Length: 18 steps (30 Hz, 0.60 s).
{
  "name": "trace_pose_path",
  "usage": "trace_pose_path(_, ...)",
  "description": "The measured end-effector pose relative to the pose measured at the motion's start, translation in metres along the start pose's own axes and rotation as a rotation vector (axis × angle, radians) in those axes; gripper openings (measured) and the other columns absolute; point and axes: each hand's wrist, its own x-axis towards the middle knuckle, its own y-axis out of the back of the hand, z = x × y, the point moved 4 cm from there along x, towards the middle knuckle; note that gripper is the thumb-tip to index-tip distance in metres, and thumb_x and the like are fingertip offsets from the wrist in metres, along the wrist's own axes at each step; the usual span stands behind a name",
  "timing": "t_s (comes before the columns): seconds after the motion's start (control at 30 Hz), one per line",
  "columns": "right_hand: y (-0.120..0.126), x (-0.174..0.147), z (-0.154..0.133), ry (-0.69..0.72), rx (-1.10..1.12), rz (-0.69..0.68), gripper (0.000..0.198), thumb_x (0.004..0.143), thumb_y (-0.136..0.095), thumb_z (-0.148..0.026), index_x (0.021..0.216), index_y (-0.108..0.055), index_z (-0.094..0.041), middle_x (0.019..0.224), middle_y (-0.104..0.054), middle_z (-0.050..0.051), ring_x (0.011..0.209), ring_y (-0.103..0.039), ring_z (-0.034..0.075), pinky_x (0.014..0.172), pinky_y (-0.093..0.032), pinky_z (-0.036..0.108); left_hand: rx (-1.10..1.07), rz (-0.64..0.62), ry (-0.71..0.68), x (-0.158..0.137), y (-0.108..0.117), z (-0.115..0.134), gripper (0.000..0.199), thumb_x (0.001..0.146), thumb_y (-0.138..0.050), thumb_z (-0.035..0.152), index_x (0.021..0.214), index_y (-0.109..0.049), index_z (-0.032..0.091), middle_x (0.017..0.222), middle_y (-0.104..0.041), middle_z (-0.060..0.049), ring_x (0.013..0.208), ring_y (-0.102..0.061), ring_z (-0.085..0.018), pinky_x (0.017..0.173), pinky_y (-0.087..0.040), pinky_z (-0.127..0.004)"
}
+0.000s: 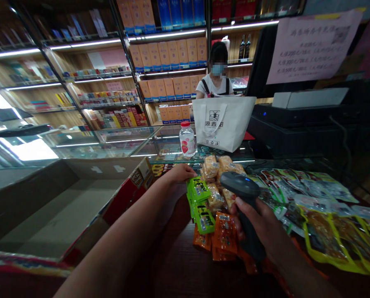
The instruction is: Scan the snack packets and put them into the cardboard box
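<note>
Open cardboard box (101,167), left hand (179,173) partly curled at the upper edge of green packets (200,188) (cannot tell if it grips them), wrapped snacks (216,196) just beside these, right hand (262,219) closed round a scanner (240,185), yellow-edged packs (324,231)

This was a shop: lit shelves (168,35) held rows of matching boxes (173,52), and a scanner (239,184) was above snack packets (205,217) near a glass counter (166,142).
</note>
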Motion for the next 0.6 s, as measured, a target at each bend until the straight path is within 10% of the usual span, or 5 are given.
trace_pose_path(0.17,0.000,0.002,0.005,-0.022,0.010,-0.010,0.048,0.085,-0.071,-0.066,0.084,-0.063,-0.019,0.056,-0.062,-0.001,0.046,-0.055,0.015,0.044,-0.046,0.022,0.022,0.214,-0.056,-0.032,0.002,0.013,0.018,0.066,-0.079,0.033,0.060,-0.072,0.018,0.049,-0.058,0.000,0.048,-0.049,-0.016,0.053,-0.036,-0.027)
trace_pose_path(0.33,0.001,0.000,0.006,-0.012,0.026,-0.021,0.047,0.084,-0.072,-0.066,0.085,-0.064,-0.020,0.059,-0.062,-0.001,0.048,-0.055,0.016,0.044,-0.047,0.024,0.117,0.688,-0.286,-0.150,0.059,0.047,0.024,0.066,-0.082,0.025,0.091,-0.081,0.024,0.090,-0.076,-0.007,0.081,-0.064,-0.023,0.071,-0.045,-0.027)
trace_pose_path(0.47,0.000,-0.002,0.005,-0.006,0.024,-0.024,0.044,0.087,-0.070,-0.064,0.083,-0.064,-0.021,0.057,-0.062,-0.001,0.047,-0.055,0.017,0.044,-0.046,0.024,0.169,0.812,-0.007,-0.227,0.135,0.028,0.015,0.061,-0.079,0.009,0.070,-0.075,0.021,0.060,-0.067,0.002,0.053,-0.053,-0.013,0.055,-0.038,-0.019)
trace_pose_path(0.6,-0.001,-0.005,0.004,-0.031,0.025,-0.027,0.050,0.079,-0.075,-0.069,0.079,-0.065,-0.020,0.054,-0.062,0.000,0.046,-0.055,0.016,0.043,-0.045,0.023,0.004,0.816,0.130,-0.257,0.156,-0.015,0.028,0.055,-0.076,0.006,0.045,-0.054,0.020,0.032,-0.039,0.009,0.032,-0.033,-0.009,0.039,-0.028,-0.018)
